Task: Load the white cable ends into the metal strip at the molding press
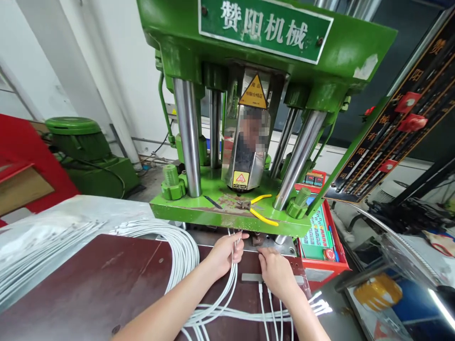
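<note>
My left hand (227, 252) is closed around a few thin white cables (233, 274) at the front of the green press (227, 215). The cables' upper ends go under the press plate, where they are hidden. My right hand (279, 271) is at the metal lower plate (280, 248), fingers curled down at its front edge; what they grip, if anything, is hidden. Beside that hand lies a flat grey bar (251, 277), with several white cables running down from below it. A small dark metal block (256, 239) sits under the press, between the hands.
Yellow-handled pliers (261, 208) and a dark thin strip (213, 202) lie on the press plate. A coiled cable bundle (185, 255) rests on the brown table (135, 274) at left. Steel columns (188, 137) flank the nozzle. A red control box (322, 237) stands at right.
</note>
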Motion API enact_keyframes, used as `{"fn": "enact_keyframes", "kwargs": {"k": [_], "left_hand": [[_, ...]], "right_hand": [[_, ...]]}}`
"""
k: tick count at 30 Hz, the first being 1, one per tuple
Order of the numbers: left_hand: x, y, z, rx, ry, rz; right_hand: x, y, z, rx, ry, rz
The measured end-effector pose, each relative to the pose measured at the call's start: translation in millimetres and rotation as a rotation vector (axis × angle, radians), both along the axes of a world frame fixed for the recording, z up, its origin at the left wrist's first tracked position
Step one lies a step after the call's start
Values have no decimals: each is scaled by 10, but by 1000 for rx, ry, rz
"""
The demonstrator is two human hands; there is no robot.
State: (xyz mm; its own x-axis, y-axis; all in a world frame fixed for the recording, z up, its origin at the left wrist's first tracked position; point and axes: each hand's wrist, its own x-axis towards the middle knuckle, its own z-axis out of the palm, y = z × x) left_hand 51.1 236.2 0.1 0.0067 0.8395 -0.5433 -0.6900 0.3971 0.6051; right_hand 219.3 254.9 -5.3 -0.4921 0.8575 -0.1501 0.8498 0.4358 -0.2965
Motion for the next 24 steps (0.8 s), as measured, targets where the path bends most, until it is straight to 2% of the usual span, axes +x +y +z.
{"fn": "enact_keyframes", "kwargs": {"k": [5, 14, 24], "left_hand": [[36, -32, 24, -12, 40, 71], [47, -17, 36, -11, 84, 88], [101, -29, 3, -18, 80, 129]], "right_hand": [[1, -20, 23, 20, 16, -7], [3, -32, 102, 19, 21, -16], [14, -24, 82, 26, 24, -11]]}}
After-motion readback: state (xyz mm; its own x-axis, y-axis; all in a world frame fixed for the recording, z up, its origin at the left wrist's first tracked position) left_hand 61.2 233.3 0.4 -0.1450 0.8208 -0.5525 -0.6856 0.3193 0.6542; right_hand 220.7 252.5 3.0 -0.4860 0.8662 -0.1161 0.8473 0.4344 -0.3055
